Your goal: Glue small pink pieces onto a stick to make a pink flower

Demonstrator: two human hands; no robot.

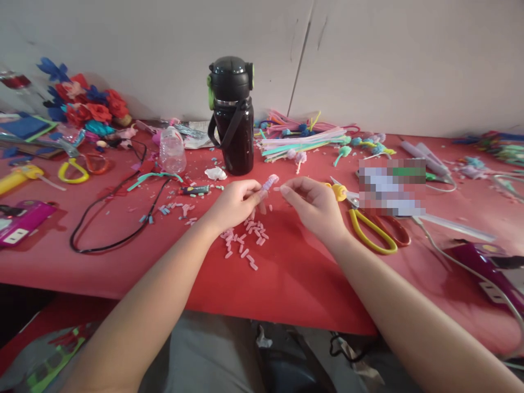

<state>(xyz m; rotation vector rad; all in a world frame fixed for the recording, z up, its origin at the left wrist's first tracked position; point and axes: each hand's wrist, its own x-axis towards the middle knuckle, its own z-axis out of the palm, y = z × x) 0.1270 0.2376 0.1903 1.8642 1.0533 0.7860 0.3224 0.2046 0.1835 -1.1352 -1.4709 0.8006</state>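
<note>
My left hand (237, 204) is closed, with thumb and fingertips pinching a small lilac-and-pink craft piece (270, 182) that looks ridged or twisted. Just to its right, my right hand (315, 204) is closed in a pinch on a small pink piece (277, 189), close to the craft piece. On the red table (295, 289) under my left hand lies a loose heap of short pink cut pieces (244, 252). Scissors (372, 232) with yellow and orange handles lie right of my right hand, beside a yellow ball-like thing (339, 191).
A black bottle (238, 136) stands behind my hands. Pastel pipe cleaners (303, 143) lie at the back. A clear plastic bottle (172, 150), a black cord loop (84, 248) and fabric flowers (96, 109) are left. A partly blurred phone-like object (388, 188) and white cable (446, 256) lie right.
</note>
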